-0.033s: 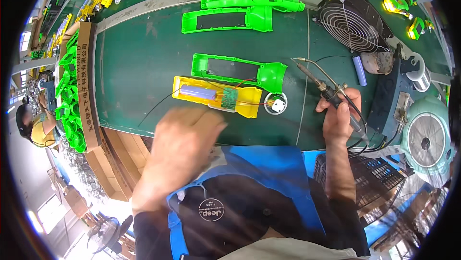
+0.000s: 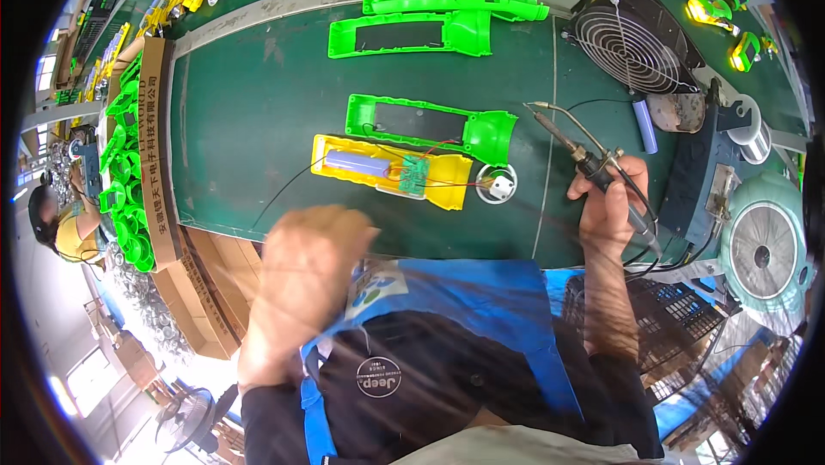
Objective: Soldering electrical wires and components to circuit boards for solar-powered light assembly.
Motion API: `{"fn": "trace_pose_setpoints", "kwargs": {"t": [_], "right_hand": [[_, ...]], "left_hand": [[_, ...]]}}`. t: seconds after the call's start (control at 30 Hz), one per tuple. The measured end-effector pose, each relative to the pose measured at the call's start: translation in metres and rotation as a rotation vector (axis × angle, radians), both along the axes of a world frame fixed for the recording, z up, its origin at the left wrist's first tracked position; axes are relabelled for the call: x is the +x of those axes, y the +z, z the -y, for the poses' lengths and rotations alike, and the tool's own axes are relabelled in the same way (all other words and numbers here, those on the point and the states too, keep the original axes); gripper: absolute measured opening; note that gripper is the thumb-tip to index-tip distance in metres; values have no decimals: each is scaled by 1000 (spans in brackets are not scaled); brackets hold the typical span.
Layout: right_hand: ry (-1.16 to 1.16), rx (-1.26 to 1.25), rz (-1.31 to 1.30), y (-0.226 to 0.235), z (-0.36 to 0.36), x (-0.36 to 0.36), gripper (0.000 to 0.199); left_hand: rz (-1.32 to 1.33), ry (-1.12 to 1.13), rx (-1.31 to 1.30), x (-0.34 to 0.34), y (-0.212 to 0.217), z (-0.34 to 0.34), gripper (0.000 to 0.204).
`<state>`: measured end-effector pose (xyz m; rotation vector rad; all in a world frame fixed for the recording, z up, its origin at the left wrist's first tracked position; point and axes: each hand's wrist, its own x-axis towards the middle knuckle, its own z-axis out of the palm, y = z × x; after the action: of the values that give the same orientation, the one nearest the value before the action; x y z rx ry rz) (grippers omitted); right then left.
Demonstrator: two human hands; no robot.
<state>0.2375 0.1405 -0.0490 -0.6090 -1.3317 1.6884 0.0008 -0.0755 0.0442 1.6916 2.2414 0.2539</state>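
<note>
My right hand [image 2: 608,205] is closed around the handle of a soldering iron [image 2: 591,164], with a thin curved metal tube along it. The iron's tip points up and left, apart from the workpieces. My left hand [image 2: 314,246] is in front of the yellow shell, its fingers curled in part and smeared by motion. The yellow shell [image 2: 344,174] lies open, holding a purple cylindrical battery [image 2: 357,163] and a green circuit board [image 2: 414,175]. Wires run from the board to a round white lamp part [image 2: 497,183]. A green frame [image 2: 411,123] lies just behind the shell.
More green frames [image 2: 387,35] lie at the back. At right stand a black fan [image 2: 632,39], a loose purple battery [image 2: 644,126], a dark box [image 2: 692,190] and a solder reel [image 2: 752,138]. A carton [image 2: 159,147] of green parts borders the left side; a person [image 2: 73,229] works beyond.
My left hand has drawn back a little, toward my body and to the left. My right hand holds the soldering iron almost unmoved. The whole view has shifted slightly.
</note>
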Motion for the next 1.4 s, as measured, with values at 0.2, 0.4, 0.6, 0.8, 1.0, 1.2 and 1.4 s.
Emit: {"fn": "trace_pose_setpoints", "kwargs": {"t": [0.2, 0.4, 0.6, 0.8, 1.0, 1.2, 1.4], "right_hand": [[45, -41, 63, 11, 6, -10, 28], [270, -128, 171, 28, 8, -22, 25], [308, -164, 217, 28, 2, -31, 27], [290, -173, 164, 21, 1, -29, 30], [320, -194, 197, 29, -4, -32, 29], [363, -157, 251, 35, -6, -37, 25], [526, -178, 373, 42, -11, -51, 26]], "left_hand": [[138, 194, 430, -31, -2, -3, 32], [262, -285, 422, -50, -13, -39, 22], [-58, -270, 413, -42, -6, -35, 22], [597, 201, 244, -37, 2, -11, 21], [592, -116, 391, -54, -15, -26, 18], [93, -348, 430, -50, -17, -42, 22], [22, -332, 364, -39, -22, -49, 19]]}}
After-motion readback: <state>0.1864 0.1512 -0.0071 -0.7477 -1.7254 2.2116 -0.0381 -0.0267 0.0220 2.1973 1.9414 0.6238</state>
